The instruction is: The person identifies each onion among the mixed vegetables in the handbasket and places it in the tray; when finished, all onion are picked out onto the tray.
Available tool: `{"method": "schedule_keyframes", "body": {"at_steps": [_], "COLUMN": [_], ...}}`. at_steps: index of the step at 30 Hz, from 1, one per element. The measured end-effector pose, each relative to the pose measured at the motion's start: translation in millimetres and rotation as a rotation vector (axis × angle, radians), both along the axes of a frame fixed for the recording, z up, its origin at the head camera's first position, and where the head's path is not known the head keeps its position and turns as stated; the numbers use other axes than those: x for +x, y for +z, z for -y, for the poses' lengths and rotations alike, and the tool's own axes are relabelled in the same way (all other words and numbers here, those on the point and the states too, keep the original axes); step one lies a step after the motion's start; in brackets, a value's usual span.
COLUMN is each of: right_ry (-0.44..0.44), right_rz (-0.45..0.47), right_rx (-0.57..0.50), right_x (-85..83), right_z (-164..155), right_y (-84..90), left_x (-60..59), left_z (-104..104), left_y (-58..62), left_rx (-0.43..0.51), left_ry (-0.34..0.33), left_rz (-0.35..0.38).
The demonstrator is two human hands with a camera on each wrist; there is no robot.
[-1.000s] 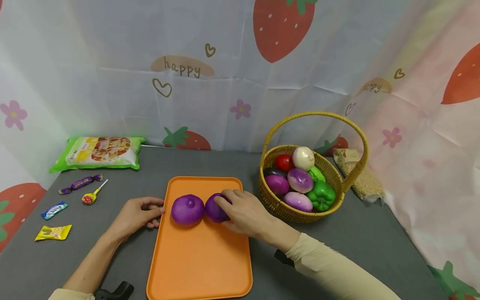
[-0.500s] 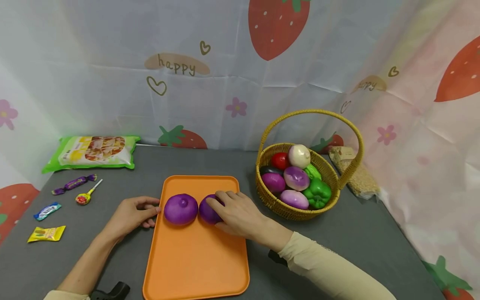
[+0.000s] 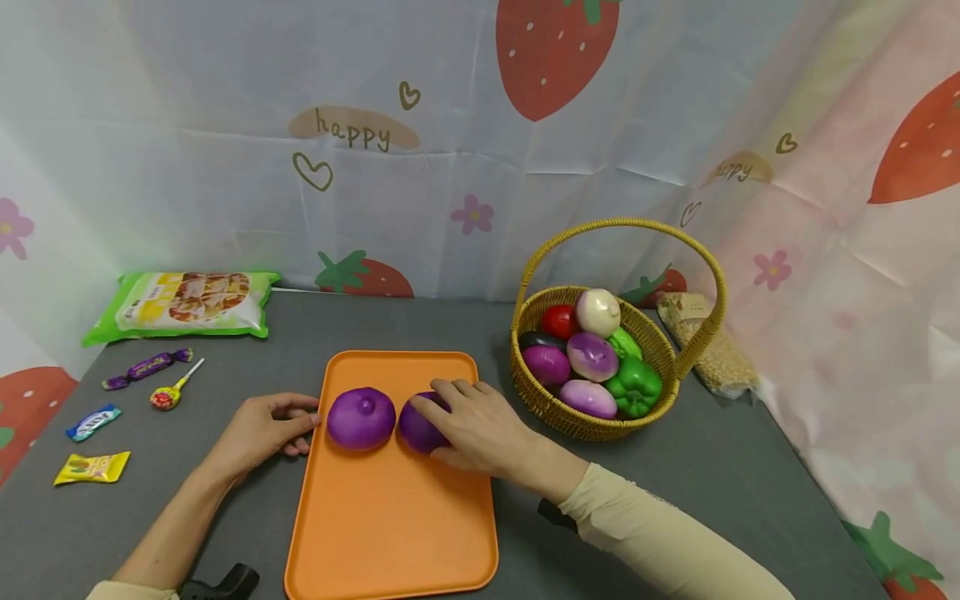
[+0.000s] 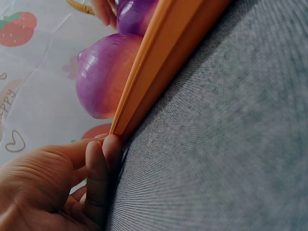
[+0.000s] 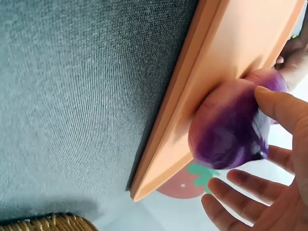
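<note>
Two purple onions lie side by side on an orange tray (image 3: pixel 390 517). My right hand (image 3: pixel 437 425) lies over the right onion (image 3: pixel 414 432). In the right wrist view its thumb touches that onion (image 5: pixel 226 125), while the other fingers (image 5: pixel 250 185) are spread a little off it. My left hand (image 3: pixel 303 429) rests on the table at the tray's left rim, beside the left onion (image 3: pixel 361 417). From the left wrist its loosely curled fingertips (image 4: pixel 103 154) touch the rim (image 4: pixel 159 62), with that onion (image 4: pixel 103 79) just above.
A wicker basket (image 3: pixel 577 429) with onions, a tomato and a green pepper stands right of the tray. A snack bag (image 3: pixel 183 304), wrapped sweets (image 3: pixel 146 367) and a lollipop (image 3: pixel 168 393) lie at the left. A grain bag (image 3: pixel 712 350) sits behind the basket. Cloth walls surround the table.
The camera view shifted slightly between the earliest frame and now. Both hands and both onions keep their places on the tray.
</note>
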State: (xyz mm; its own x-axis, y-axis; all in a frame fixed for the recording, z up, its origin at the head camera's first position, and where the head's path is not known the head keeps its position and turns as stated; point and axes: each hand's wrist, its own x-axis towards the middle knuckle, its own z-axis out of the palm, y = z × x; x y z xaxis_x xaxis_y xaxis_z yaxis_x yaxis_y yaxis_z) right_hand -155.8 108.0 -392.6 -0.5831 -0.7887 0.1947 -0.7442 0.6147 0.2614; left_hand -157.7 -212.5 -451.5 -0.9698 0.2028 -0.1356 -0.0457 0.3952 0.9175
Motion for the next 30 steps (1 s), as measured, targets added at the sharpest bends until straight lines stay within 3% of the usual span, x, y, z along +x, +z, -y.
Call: {"method": "schedule_keyframes", "body": {"at_steps": [4, 9, 12, 17, 21, 30], "right_ry": [-0.003, -0.066, -0.182, -0.451, -0.594, -0.732], "right_rz": [-0.01, -0.052, -0.023, 0.111, 0.24, 0.457], "right_rx": [-0.054, -0.178, -0.225, -0.183, -0.114, -0.021], "right_x": [-2.2, -18.1, -34.7, -69.7, -95.1, -124.9], "right_z": [-6.5, -31.6, -54.6, -95.7, -121.8, -154.0], "right_y": [11.1, 43.7, 67.5, 96.2, 103.8, 98.8], "left_x": [0.1, -0.5, -0.9, -1.1, -0.6, -1.1], "left_z": [0.1, 0.4, 1.6, 3.4, 3.9, 1.3], "left_y": [-1.0, 1.4, 3.7, 5.8, 4.2, -2.0], "left_rx": [0.003, 0.006, 0.01, 0.009, 0.005, 0.016], "left_ry": [0.004, 0.005, 0.003, 0.003, 0.009, 0.007], "left_rz": [-0.002, -0.006, -0.011, -0.011, -0.004, 0.008]}}
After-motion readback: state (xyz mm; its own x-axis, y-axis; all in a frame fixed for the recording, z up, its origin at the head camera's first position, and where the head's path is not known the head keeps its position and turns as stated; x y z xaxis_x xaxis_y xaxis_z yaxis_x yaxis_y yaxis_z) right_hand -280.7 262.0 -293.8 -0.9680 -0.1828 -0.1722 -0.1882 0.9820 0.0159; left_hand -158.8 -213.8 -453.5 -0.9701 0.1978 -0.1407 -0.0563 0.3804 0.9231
